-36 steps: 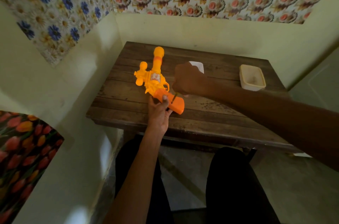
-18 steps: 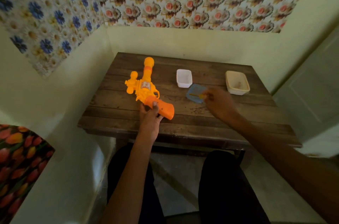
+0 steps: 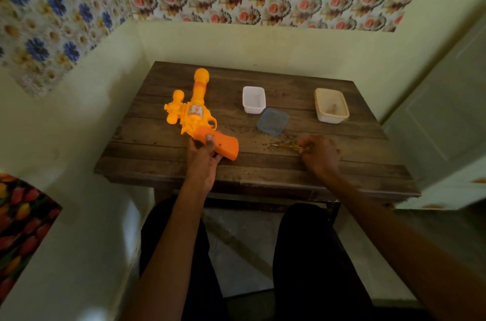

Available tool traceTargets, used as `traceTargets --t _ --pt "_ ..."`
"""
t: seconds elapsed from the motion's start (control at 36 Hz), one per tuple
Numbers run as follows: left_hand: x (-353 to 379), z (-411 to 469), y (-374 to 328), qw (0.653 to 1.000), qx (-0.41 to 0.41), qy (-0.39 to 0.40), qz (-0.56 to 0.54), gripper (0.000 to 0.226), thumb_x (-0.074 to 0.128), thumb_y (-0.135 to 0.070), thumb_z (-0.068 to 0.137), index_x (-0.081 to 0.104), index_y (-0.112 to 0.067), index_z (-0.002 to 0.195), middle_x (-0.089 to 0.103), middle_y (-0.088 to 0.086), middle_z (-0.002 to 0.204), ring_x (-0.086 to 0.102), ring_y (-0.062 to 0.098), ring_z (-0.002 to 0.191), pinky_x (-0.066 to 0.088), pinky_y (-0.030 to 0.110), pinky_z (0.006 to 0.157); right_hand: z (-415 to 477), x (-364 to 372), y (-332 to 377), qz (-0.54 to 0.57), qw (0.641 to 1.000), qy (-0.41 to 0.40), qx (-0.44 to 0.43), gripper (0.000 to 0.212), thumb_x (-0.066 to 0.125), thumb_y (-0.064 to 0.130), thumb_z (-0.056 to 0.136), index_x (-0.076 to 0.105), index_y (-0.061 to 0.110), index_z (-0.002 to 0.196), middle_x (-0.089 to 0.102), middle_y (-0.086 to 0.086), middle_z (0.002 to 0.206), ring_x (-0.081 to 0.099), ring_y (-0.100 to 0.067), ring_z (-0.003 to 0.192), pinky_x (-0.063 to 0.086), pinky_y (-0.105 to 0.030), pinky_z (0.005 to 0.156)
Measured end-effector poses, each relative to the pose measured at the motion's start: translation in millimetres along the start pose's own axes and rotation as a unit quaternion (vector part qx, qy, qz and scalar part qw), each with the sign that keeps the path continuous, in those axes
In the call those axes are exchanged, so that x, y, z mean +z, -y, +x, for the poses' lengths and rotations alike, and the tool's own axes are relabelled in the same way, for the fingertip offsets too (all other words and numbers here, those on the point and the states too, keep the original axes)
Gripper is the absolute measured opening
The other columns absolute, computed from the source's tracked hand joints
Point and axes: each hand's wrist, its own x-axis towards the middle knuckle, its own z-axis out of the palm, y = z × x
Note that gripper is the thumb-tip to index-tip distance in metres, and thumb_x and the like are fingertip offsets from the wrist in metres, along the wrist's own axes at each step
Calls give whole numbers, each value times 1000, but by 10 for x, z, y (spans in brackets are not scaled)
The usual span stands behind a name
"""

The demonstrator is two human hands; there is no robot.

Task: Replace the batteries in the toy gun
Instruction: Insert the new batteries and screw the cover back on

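Observation:
An orange and yellow toy gun (image 3: 196, 115) lies on the wooden table (image 3: 263, 168), barrel pointing away from me. My left hand (image 3: 203, 156) grips its orange handle, thumb on top. My right hand (image 3: 319, 153) rests on the table to the right, fingers curled round a thin yellow-handled screwdriver (image 3: 288, 147) whose tip points left along the tabletop. No batteries can be made out.
A small white tub (image 3: 253, 99) stands at mid table, a blue lid (image 3: 273, 121) lying flat just in front of it. A cream tub (image 3: 331, 109) sits at the back right. Walls close the left and far sides; my knees are under the front edge.
My right hand has drawn away from the gun handle with the screwdriver, going right and down to the tabletop. The left hand keeps its hold on the handle.

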Motion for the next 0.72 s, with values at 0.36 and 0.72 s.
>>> traceTargets --t 0.36,0.72 --pt "18 -9 -17 1000 -21 -5 -21 57 52 -10 97 31 -19 149 44 11 147 45 30 133 39 58 105 -47 -69 236 34 992 60 -110 39 76 30 77 65 28 114 60 4 125 55 -12 111 42 -25 88" --pt "-76 -31 -151 1000 6 16 -25 49 56 -14 95 43 -17 142 57 11 136 57 26 121 54 36 86 -214 459 1222 -70 917 165 -356 49 73 45 75 61 13 110 67 -8 106 63 -24 95 48 -33 79"
